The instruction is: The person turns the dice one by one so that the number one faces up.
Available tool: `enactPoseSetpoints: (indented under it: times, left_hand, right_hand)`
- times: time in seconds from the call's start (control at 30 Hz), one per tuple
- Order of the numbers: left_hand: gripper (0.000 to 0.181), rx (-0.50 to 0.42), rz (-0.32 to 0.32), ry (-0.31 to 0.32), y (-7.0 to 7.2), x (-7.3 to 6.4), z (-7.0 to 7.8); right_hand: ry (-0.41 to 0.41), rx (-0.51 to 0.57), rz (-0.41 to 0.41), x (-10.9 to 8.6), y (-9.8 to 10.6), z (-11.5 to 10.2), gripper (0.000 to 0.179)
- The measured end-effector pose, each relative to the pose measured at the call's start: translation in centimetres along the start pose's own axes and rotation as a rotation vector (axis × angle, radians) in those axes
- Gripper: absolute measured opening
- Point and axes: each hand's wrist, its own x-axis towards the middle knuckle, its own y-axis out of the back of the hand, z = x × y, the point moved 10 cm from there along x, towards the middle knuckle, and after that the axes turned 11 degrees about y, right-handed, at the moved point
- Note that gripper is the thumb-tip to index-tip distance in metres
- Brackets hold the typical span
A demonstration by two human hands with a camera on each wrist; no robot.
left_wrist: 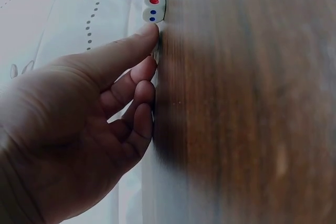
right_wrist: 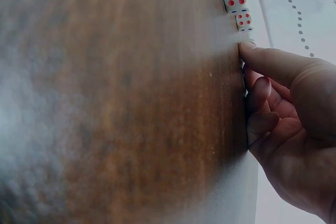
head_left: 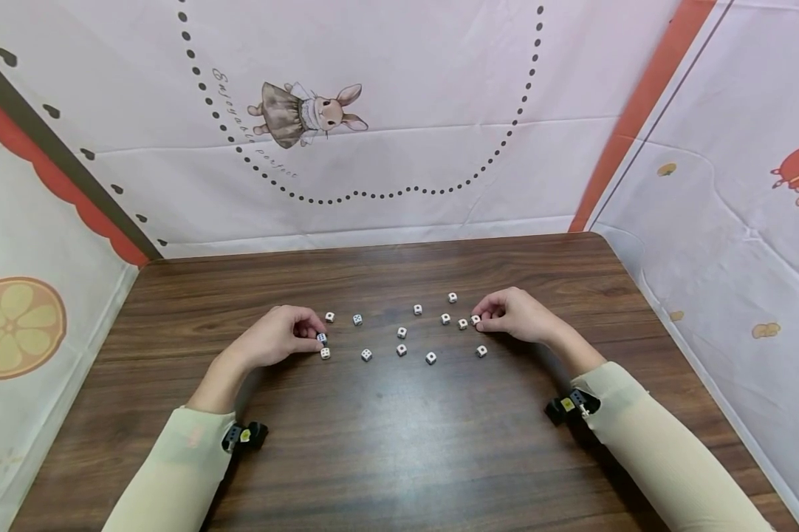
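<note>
Several small white dice lie spread over the wooden table in the head view. On the left, my left hand (head_left: pixel 281 336) pinches a die (head_left: pixel 321 338) between thumb and fingertips, low over the tabletop. Another die (head_left: pixel 326 354) sits just nearer to me, and one more die (head_left: pixel 330 317) stands behind the fingers. Across on the right, my right hand (head_left: pixel 520 316) pinches a die (head_left: pixel 475 320), with a neighbouring die (head_left: pixel 463 324) close on its left. In the right wrist view, a die with four red dots (right_wrist: pixel 234 0) shows beyond the thumb; the pinched die is mostly hidden there.
Between the hands lie more dice, such as one die (head_left: pixel 402 333) near the middle and one die (head_left: pixel 430 358) nearer to me. The brown table (head_left: pixel 399 443) reaches back to a printed cloth wall (head_left: pixel 426 170), with cloth also on both sides.
</note>
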Motion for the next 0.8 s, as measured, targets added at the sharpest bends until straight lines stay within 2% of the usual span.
enactPoseSetpoints:
  times: [0.23, 0.53, 0.8]
  left_hand:
    - [0.019, 0.024, 0.036, 0.011, 0.31, 0.02, 0.24]
    - [0.029, 0.056, -0.012, -0.03, -0.06, -0.13, 0.71]
    - [0.015, 0.02, -0.009, -0.056, 0.06, -0.23, 0.88]
  right_hand:
    - [-0.002, 0.002, 0.002, -0.01, -0.01, -0.07, 0.013]
    - [-0.004, 0.001, 0.003, -0.04, -0.05, -0.08, 0.013]
    - [-0.015, -0.013, 0.002, -0.05, -0.1, 0.04, 0.012]
